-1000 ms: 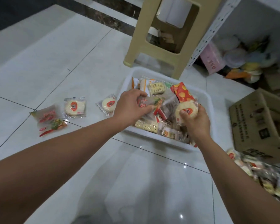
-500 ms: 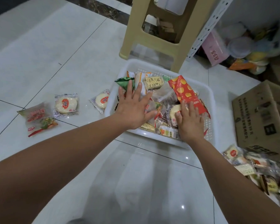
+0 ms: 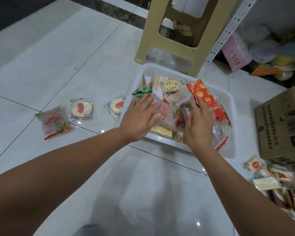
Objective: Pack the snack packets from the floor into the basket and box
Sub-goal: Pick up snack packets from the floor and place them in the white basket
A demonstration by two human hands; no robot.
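1. Snack packets [image 3: 167, 116] fill the white basket [image 3: 232, 106] in a mixed heap. Two round-cake packets [image 3: 81, 108] and a clear red-print packet [image 3: 52, 117] lie flat on the floor [image 3: 41, 57] to its left. A loose pile [image 3: 276, 183] sits at the near right, just in front of the cardboard box [image 3: 283, 126]
2. Your left hand [image 3: 140, 116] and right hand [image 3: 197, 123] both lie flat on the heap, fingers [image 3: 148, 99] straight and close together, pressing down and pinching nothing
3. Expect light, soft film that crinkles and probably slides. The cakes and crackers inside look brittle, so press gently. For the floor ones, take hold at a sealed edge, or across the flat faces
4. The floor cakes lie label up and are near square, with no real long axis. The red dotted packet [image 3: 203, 96] runs far-left to near-right, propped on the heap. The speckled cracker bar [image 3: 170, 86] at the far side lies roughly left to right
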